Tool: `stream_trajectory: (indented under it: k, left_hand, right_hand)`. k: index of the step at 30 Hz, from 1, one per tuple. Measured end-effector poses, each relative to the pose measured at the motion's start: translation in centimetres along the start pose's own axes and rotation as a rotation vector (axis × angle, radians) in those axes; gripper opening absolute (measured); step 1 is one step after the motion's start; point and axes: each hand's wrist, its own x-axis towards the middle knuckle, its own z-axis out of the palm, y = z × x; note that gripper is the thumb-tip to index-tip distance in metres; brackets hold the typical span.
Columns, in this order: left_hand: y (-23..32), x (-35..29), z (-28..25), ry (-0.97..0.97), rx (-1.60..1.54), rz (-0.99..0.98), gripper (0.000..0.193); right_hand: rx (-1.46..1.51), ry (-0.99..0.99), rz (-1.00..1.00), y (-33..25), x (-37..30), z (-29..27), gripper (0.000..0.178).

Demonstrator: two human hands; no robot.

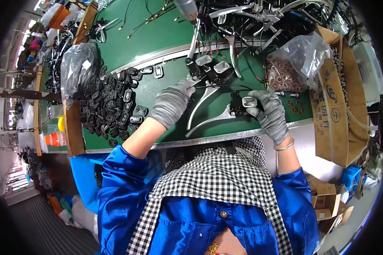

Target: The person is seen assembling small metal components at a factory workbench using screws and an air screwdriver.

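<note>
My right hand [271, 114], in a grey knit glove, pinches a brake lever assembly [236, 105] by its black body with the silver-topped reservoir. Its silver lever points toward the table's front left. My left hand [172, 103], also gloved, is closed on the near end of another brake lever assembly [194, 78], whose silver lever reaches toward the front. Beside it, more assemblies with silver-topped reservoirs [221, 66] lie close together. A thin black cable [227, 86] runs between the two hands. The left fingertips are partly hidden against the metal.
Black reservoir caps [110, 100] are heaped on the green table [164, 136] at left. A bag of copper-coloured washers [285, 70] and loose brass rings [296, 108] lie at right, beside a cardboard box [332, 112]. More levers and cables [251, 25] crowd the far side, under a hanging tool [186, 8].
</note>
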Motion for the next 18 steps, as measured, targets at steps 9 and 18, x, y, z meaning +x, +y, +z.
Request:
stream_trajectory:
  k: [9, 18]
  left_hand:
    - [0.8, -1.1, 0.1, 0.175, 0.159, 0.212, 0.031]
    - [-1.1, -1.5, 0.4, 0.291, 0.021, 0.241, 0.03]
  right_hand:
    - [-0.031, 0.06, 0.02, -0.5, -0.4, 1.0, 0.042]
    - [-0.082, 0.092, -0.021, -2.7, 3.1, -1.5, 0.039]
